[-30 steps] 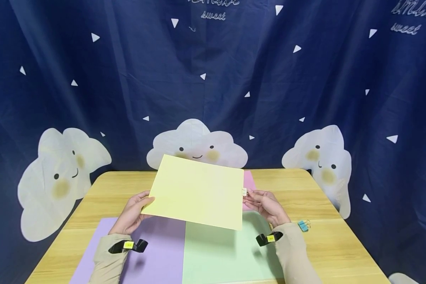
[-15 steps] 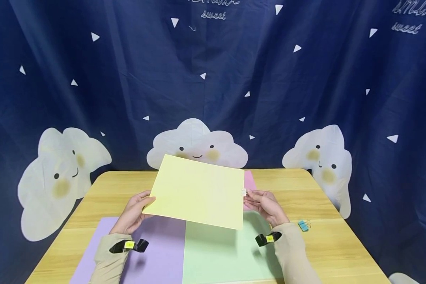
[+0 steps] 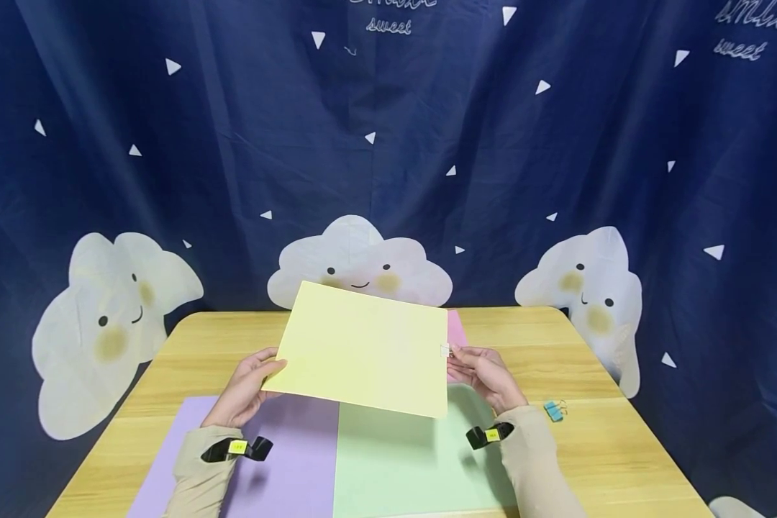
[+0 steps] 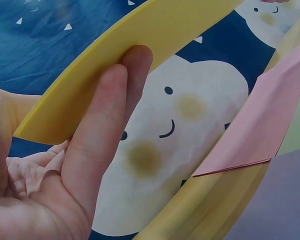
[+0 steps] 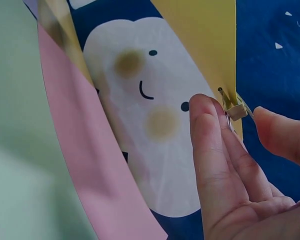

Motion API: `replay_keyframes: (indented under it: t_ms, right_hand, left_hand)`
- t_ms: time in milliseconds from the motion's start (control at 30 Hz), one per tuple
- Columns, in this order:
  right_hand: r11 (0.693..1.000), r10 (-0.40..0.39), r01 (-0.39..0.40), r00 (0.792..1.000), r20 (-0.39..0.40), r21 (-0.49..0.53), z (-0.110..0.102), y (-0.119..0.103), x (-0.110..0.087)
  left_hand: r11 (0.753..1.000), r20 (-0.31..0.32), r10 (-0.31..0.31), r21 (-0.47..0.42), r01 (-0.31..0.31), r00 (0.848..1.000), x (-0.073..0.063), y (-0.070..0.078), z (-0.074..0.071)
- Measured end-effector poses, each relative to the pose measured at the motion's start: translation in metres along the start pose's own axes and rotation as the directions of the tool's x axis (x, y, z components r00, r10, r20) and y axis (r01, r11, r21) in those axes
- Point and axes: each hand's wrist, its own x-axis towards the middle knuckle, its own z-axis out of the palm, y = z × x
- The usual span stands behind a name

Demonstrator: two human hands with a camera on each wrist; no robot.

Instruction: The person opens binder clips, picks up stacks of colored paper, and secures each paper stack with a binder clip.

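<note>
A stack of yellow paper (image 3: pixel 362 349) is held up in the air above the table, tilted. My left hand (image 3: pixel 244 388) grips its near left corner, thumb on top and fingers beneath; the left wrist view shows those fingers against the yellow underside (image 4: pixel 115 50). At the right edge sits a pale binder clip (image 3: pixel 445 350), its jaws over the paper. My right hand (image 3: pixel 490 378) pinches the clip's wire handles between thumb and fingers, as the binder clip (image 5: pixel 235 111) in the right wrist view shows. How many sheets there are, I cannot tell.
Purple paper (image 3: pixel 285 460) and green paper (image 3: pixel 421 475) lie side by side on the wooden table (image 3: pixel 596 460). Pink paper (image 3: pixel 456 331) lies behind, mostly covered by the yellow stack. A blue binder clip (image 3: pixel 554 411) rests right of my right wrist. A dark blue curtain (image 3: pixel 388 180) hangs behind.
The yellow paper and my left hand have shifted very slightly to the right. The clip has gone a little further over the paper's edge. The right hand has barely moved.
</note>
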Motion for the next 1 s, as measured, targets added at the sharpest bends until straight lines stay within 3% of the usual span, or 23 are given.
replay_keyframes:
  t_ms: [567,867,1000]
  right_hand:
    - [1.000,0.012,-0.011,1.000,-0.025,0.022,-0.0007,0.0017,0.0005]
    - [1.000,0.013,-0.013,1.000,-0.007,0.028,-0.0027,0.0019,0.0012]
    - [0.999,0.018,-0.018,1.000,0.003,0.032,-0.0040,0.0018,0.0022]
  left_hand:
    - [1.000,0.016,-0.001,0.010,0.000,1.000,-0.0003,-0.0012,0.0042]
    - [1.000,0.084,0.016,0.021,-0.018,0.996,-0.0006,-0.0030,0.0030]
    - [1.000,0.082,0.019,0.020,-0.020,0.996,-0.0002,-0.0037,0.0023]
